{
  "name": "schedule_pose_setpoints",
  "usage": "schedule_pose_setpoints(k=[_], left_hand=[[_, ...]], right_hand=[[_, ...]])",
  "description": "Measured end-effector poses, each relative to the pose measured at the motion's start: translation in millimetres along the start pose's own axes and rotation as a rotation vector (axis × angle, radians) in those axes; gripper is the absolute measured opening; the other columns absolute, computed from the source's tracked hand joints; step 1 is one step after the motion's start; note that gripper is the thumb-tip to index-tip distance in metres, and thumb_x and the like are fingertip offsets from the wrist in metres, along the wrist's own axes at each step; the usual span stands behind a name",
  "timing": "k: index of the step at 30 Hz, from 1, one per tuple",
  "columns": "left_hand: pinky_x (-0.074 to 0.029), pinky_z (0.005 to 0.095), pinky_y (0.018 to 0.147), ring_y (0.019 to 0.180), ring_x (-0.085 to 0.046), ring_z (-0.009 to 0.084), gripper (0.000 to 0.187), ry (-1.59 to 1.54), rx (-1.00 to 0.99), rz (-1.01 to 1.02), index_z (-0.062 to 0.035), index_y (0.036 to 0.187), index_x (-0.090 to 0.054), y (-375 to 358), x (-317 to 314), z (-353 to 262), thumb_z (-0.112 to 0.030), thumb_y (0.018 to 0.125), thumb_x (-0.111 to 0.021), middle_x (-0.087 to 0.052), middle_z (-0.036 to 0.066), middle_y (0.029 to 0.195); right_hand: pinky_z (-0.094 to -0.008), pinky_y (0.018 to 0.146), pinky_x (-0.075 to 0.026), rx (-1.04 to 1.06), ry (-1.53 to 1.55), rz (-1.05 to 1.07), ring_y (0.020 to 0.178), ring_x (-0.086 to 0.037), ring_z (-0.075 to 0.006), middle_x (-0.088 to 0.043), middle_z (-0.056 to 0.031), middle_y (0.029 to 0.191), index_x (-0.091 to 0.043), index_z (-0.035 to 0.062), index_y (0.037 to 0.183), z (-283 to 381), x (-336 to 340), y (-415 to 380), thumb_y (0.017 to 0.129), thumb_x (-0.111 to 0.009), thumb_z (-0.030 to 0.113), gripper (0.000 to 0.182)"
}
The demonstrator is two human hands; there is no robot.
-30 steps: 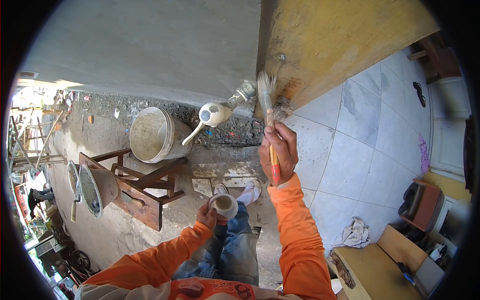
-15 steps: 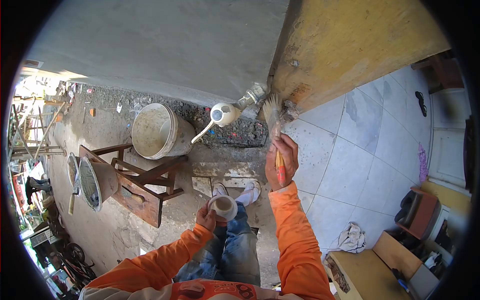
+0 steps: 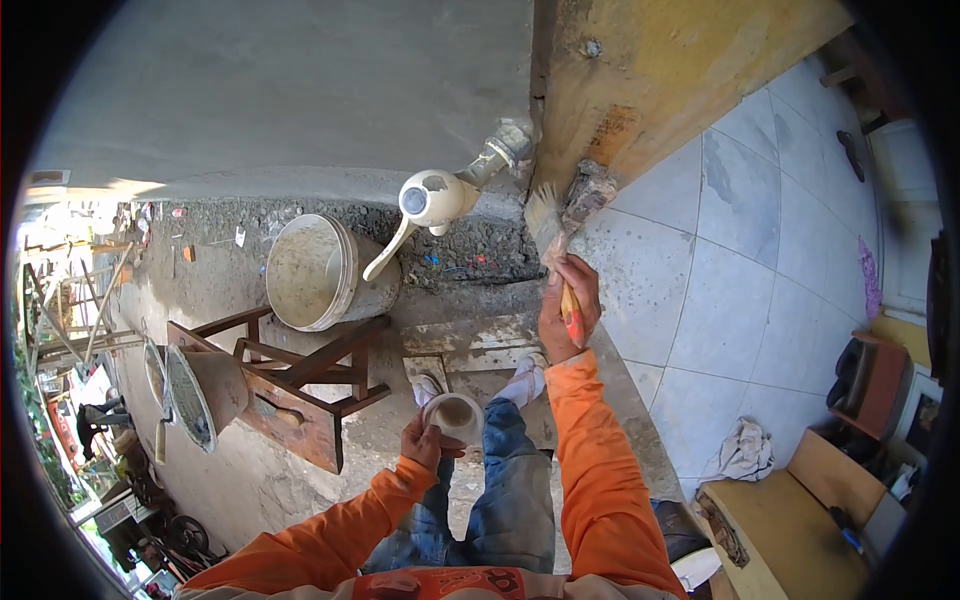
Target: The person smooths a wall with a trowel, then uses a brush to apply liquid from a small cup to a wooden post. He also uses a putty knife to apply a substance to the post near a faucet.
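My right hand (image 3: 568, 306) is closed around the handle of a paintbrush (image 3: 571, 318), which is red and yellow-orange at its end. The pale bristles (image 3: 544, 212) point up toward the foot of the wall corner, right beside a broken lump of masonry (image 3: 590, 190). Lower down, the fingers of my left hand (image 3: 424, 442) grip the rim of a small white cup (image 3: 455, 412) in front of my legs. Greyish matter shows inside the cup.
A cream tap-like fitting (image 3: 432, 198) juts from the grey wall (image 3: 300, 90). Left of it stands a large dirty bucket (image 3: 345, 275), near a wooden sawhorse-like stand (image 3: 300, 420) and a cement-smeared bucket (image 3: 215, 390). Pale floor tiles (image 3: 720, 300) lie on the right.
The view has shifted, so the wall corner and fitting sit further left. The brush handle leans more to the right, bristles beside the masonry lump. My feet appear wider apart. Both hands keep their holds.
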State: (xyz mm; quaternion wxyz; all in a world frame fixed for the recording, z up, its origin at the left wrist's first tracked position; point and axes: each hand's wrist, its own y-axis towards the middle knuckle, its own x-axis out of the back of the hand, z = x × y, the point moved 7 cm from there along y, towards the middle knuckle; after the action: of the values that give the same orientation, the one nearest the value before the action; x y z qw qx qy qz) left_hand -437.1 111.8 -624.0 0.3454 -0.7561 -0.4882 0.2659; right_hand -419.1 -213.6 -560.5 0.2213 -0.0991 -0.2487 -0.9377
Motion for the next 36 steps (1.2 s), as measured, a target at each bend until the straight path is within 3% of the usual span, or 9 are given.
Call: schedule_pose_setpoints(k=[6,10,13,18,20,23,28,30,36], left_hand=[[-0.058,0.0316,0.05,0.062,-0.066,0.0244,0.039,0.042,0.048,0.039,-0.0023,0.124,-0.043,21.0,33.7,27.4,-0.008,0.087,-0.035,-0.064,0.017,0.088],[-0.057,0.032,0.05,0.06,-0.065,0.025,0.038,0.039,0.017,0.039,-0.0023,0.123,-0.044,22.6,45.3,25.7,-0.01,0.087,-0.037,-0.064,0.017,0.085],[-0.057,0.0323,0.051,0.059,-0.065,0.0256,0.038,0.089,0.076,0.029,-0.0021,0.123,-0.043,20.9,56.8,31.4,-0.01,0.087,-0.037,-0.065,0.017,0.085],[-0.056,0.0325,0.051,0.061,-0.065,0.0261,0.038,0.131,0.107,0.026,-0.0018,0.123,-0.043,21.8,63.9,39.0,-0.009,0.086,-0.037,-0.065,0.017,0.085],[-0.056,0.0325,0.052,0.062,-0.066,0.0262,0.038,0.133,0.118,0.024,-0.0017,0.123,-0.043,25.5,61.1,43.5,-0.009,0.086,-0.037,-0.065,0.017,0.085],[-0.057,0.0322,0.051,0.063,-0.066,0.0264,0.038,0.167,0.145,0.0,-0.0017,0.123,-0.043,28.3,53.5,50.6,-0.009,0.086,-0.037,-0.065,0.018,0.086],[-0.056,0.0308,0.05,0.061,-0.066,0.0258,0.039,0.169,0.152,0.029,-0.0019,0.123,-0.042,28.7,41.1,54.9,-0.011,0.085,-0.036,-0.065,0.017,0.082],[-0.056,0.0306,0.05,0.061,-0.066,0.0257,0.039,0.172,0.154,0.021,-0.002,0.123,-0.042,23.9,40.7,53.9,-0.011,0.086,-0.036,-0.065,0.017,0.082],[-0.056,0.0302,0.05,0.06,-0.066,0.0259,0.039,0.135,0.134,0.04,-0.0021,0.124,-0.042,14.6,47.9,45.6,-0.011,0.086,-0.035,-0.065,0.017,0.082]], right_hand=[[-0.0333,0.077,-0.049,0.401,-0.007,-0.216,0.09,-0.06,-0.0277,-0.057,-0.019,0.103,-0.056,0.0008,0.103,77.8,17.5,41.9,0.088,-0.056,0.01,0.019],[-0.0326,0.076,-0.05,0.327,0.02,-0.209,0.092,-0.06,-0.0267,-0.057,-0.0144,0.106,-0.059,0.0054,0.104,11.9,-17.8,6.9,0.083,-0.06,0.003,0.022],[-0.0343,0.077,-0.05,0.062,0.021,-0.13,0.091,-0.06,-0.0283,-0.058,-0.0135,0.103,-0.061,0.0062,0.102,-60.6,-46.9,-35.2,0.082,-0.061,0.002,0.021],[-0.0326,0.076,-0.05,0.054,-0.018,-0.157,0.091,-0.061,-0.0262,-0.058,-0.0129,0.103,-0.061,0.0067,0.102,-24.8,-23.9,-23.8,0.08,-0.062,0.0,0.023],[-0.0317,0.076,-0.05,0.29,0.075,-0.269,0.091,-0.06,-0.0241,-0.056,-0.0114,0.105,-0.062,0.0076,0.102,11.3,-8.0,-8.5,0.077,-0.063,-0.003,0.027],[-0.0316,0.075,-0.051,0.379,0.035,-0.216,0.091,-0.06,-0.0235,-0.055,-0.0101,0.108,-0.061,0.0085,0.104,1.2,-15.6,4.4,0.075,-0.065,-0.006,0.032],[-0.0337,0.075,-0.05,0.189,-0.024,-0.056,0.088,-0.059,-0.0273,-0.056,-0.0088,0.105,-0.06,0.0093,0.105,-101.1,-54.9,-50.3,0.078,-0.063,0.0,0.029],[-0.0346,0.076,-0.05,-0.083,-0.013,0.05,0.088,-0.059,-0.0287,-0.057,-0.009,0.103,-0.061,0.0094,0.104,-139.5,-63.3,-64.7,0.08,-0.062,0.003,0.024],[-0.036,0.07,-0.05,0.045,-0.068,-0.146,0.084,-0.061,-0.0296,-0.058,-0.0146,0.101,-0.059,0.0053,0.099,-79.6,-40.2,-65.0,0.083,-0.06,0.005,0.016]])
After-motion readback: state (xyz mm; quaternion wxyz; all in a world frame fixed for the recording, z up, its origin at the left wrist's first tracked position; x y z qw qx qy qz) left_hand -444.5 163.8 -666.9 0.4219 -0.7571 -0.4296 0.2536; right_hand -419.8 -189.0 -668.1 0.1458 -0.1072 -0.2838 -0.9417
